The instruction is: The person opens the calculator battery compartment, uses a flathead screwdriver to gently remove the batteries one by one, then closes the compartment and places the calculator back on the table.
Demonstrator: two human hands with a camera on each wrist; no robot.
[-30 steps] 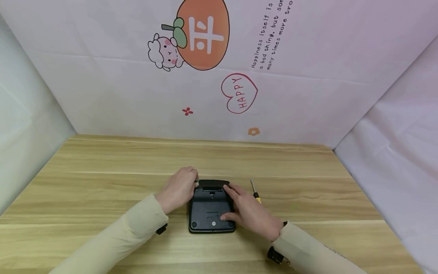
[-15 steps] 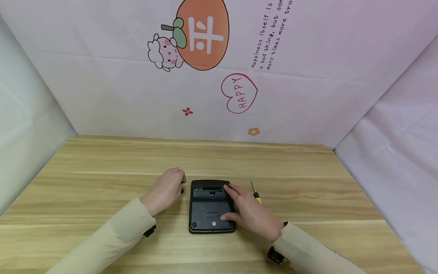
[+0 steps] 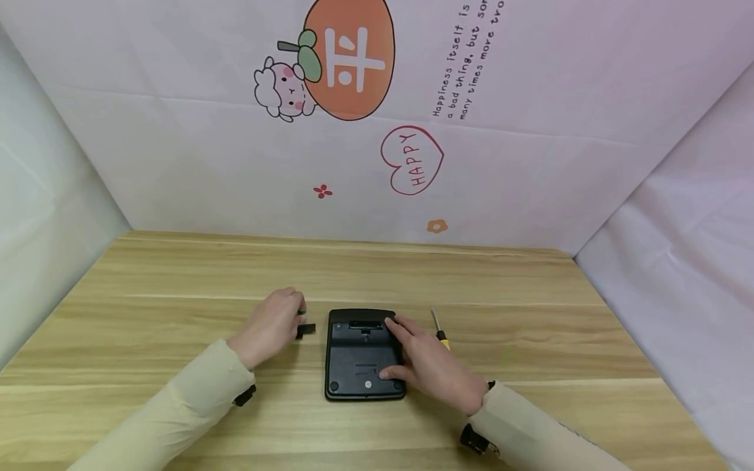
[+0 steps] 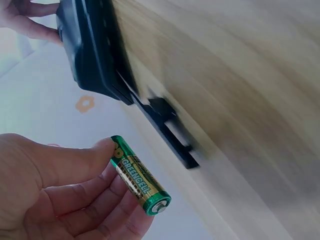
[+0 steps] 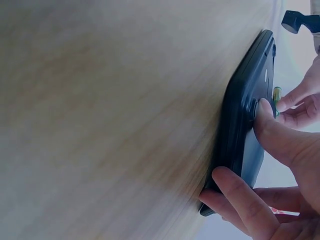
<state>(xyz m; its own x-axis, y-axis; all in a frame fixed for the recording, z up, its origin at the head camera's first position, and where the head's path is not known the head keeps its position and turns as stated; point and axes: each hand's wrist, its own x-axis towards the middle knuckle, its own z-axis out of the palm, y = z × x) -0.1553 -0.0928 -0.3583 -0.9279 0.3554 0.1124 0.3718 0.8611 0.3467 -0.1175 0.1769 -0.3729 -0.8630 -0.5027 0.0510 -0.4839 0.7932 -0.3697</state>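
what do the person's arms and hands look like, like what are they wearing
The left sleeve and right sleeve are long and pale cream; the right one bears a dark marking, too small to read. Small black devices show at both sleeve ends. The left hand and right hand wear no gloves.

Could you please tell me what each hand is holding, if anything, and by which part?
The left hand pinches a green battery near the end opposite its metal nub. The right hand holds the black device by its right side.
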